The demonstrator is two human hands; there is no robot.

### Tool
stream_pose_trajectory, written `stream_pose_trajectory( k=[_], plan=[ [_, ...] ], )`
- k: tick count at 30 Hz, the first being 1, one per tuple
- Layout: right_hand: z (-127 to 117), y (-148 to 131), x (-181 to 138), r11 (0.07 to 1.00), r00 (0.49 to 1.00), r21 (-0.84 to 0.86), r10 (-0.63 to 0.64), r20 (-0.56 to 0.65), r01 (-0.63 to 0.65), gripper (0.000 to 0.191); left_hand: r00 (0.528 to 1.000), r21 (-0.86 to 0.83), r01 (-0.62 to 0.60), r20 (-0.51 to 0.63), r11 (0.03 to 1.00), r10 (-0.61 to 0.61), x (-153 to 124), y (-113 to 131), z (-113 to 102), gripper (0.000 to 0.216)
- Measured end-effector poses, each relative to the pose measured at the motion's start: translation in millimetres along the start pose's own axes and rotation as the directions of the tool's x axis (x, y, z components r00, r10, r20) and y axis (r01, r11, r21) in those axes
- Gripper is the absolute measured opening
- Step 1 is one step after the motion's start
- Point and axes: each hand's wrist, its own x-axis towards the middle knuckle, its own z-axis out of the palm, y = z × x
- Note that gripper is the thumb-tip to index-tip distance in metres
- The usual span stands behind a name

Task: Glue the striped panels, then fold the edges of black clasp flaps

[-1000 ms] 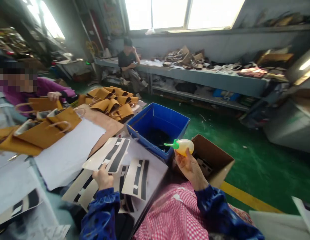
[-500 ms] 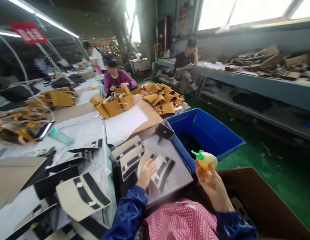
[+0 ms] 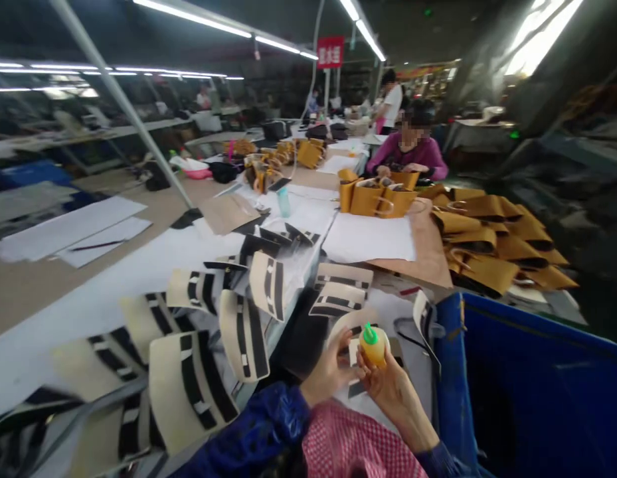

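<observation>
My right hand (image 3: 392,395) is wrapped round a small squeeze bottle (image 3: 374,350) with a green nozzle and yellow liquid inside. The bottle stands upright, nozzle up. Just left of it is my left hand (image 3: 329,372), its fingers curved and apart with nothing between them. Beneath both hands, partly hidden by them, lies a cream panel (image 3: 344,325) with black strips. Two similar cream panels (image 3: 338,299) lie just beyond on the grey work surface (image 3: 415,392). Another cream-and-black panel (image 3: 425,322) leans near the blue bin.
A large blue bin (image 3: 452,385) stands at my right. Many cream-and-black panels (image 3: 191,385) spread over the table to my left. Mustard-coloured bags (image 3: 378,198) stand ahead, where a person in purple (image 3: 410,149) works. More mustard pieces (image 3: 492,245) are piled at the right.
My view has swung left. The right hand has brought the squeeze bottle from over the bin side to above the panels, next to my left hand. The bottle has turned from sideways to upright.
</observation>
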Motion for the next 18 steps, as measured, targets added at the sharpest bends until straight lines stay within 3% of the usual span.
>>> stream_pose_trajectory(
  k=[6, 10, 14, 16, 18],
  plan=[
    [6.1, 26.6, 16.9, 0.928, 0.949, -0.243, 0.308, 0.067, -0.284, 0.039, 0.978, 0.036, -0.093, -0.184, 0.995, 0.098, -20.3, 9.1, 0.7, 0.078],
    [4.2, 38.4, 26.9, 0.798, 0.891, -0.462, 0.453, 0.037, -0.387, 0.044, 0.938, 0.048, -0.097, -0.330, 0.994, 0.107, -34.8, 1.9, -2.4, 0.071],
    [-1.6, 37.4, 38.4, 0.575, 0.936, -0.784, 0.352, -0.021, -0.234, 0.036, 0.885, 0.040, -0.092, -0.454, 0.995, 0.100, -49.9, -5.8, -7.6, 0.063],
    [-2.8, 36.9, 44.1, 0.493, 0.962, -0.863, 0.270, 0.027, -0.114, 0.035, 0.869, 0.029, -0.103, -0.485, 0.994, 0.104, -57.7, -8.8, -11.4, 0.064],
    [-1.2, 38.5, 48.7, 0.438, 0.973, -0.899, 0.192, 0.127, 0.031, 0.052, 0.860, 0.020, -0.116, -0.497, 0.993, 0.110, -65.2, -11.8, -16.1, 0.069]
  ],
)
